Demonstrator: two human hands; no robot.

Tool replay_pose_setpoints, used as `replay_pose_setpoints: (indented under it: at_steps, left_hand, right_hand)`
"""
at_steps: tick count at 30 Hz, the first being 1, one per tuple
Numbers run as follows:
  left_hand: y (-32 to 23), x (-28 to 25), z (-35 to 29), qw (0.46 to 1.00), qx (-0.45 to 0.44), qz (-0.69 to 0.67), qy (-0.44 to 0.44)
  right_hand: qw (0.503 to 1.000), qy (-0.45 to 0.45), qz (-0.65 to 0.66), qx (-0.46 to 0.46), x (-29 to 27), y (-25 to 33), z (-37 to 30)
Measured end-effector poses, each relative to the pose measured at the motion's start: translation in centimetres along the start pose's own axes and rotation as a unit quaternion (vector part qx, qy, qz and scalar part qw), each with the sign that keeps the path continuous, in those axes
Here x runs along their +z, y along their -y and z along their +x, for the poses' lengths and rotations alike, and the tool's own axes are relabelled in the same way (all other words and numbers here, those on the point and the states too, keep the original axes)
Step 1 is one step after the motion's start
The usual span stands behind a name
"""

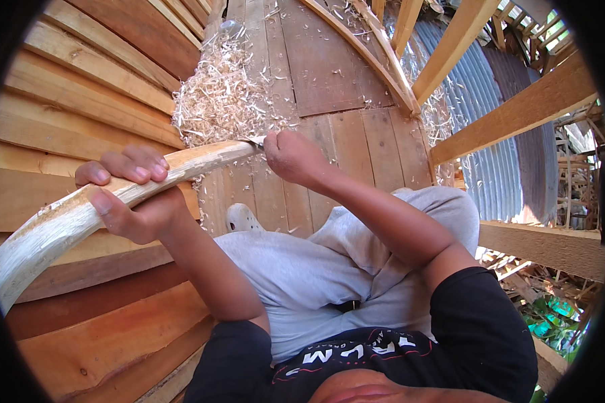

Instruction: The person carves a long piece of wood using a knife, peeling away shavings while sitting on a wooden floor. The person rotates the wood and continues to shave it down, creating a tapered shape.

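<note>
A long, curved, pale wooden pole [205, 161] runs from the left edge up toward the middle, its surface stripped and uneven. My left hand [156, 216] is wrapped round it, thumb on the near side and fingers over the far side. At the pole's far end, my right hand [294, 158] is closed in a fist. A short dark knife blade [256, 143] juts from that fist and touches the wood. The fist hides the knife's handle.
Curly wood shavings [222, 94] lie heaped on the plank floor [363, 148] ahead. Stacked boards [81, 80] line the left side. Long thin wooden strips [363, 50] lie far right. Wooden rails [517, 107] stand before corrugated metal sheets [480, 127]. My legs [302, 262] are folded below.
</note>
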State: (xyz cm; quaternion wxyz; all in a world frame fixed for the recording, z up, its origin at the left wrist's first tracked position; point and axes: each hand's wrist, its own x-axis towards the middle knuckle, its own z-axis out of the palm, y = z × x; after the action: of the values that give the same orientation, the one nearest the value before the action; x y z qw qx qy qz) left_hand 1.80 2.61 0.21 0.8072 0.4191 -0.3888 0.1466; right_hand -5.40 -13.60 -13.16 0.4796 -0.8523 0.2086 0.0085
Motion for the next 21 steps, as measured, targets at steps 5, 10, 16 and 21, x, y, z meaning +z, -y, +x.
replay_pose_setpoints:
  at_steps: [5,10,16,21]
  left_hand:
    - [0.3,1.5,-0.3,1.0,-0.001,0.016,-0.004]
    - [0.0,-0.2,0.2,0.999,-0.008,0.021,-0.031]
    - [0.1,-0.3,0.1,0.999,-0.018,0.011,-0.03]
    - [0.5,-0.2,0.5,0.999,-0.015,0.001,-0.034]
  right_hand:
    - [0.998,-0.044,-0.031,0.028,2.0,-6.6,3.1]
    - [1.0,-0.011,-0.005,0.014,0.6,-0.8,0.5]
    - [0.996,-0.006,-0.084,0.001,1.9,-6.3,3.3]
    - [0.997,-0.017,-0.077,0.022,1.8,-4.5,2.4]
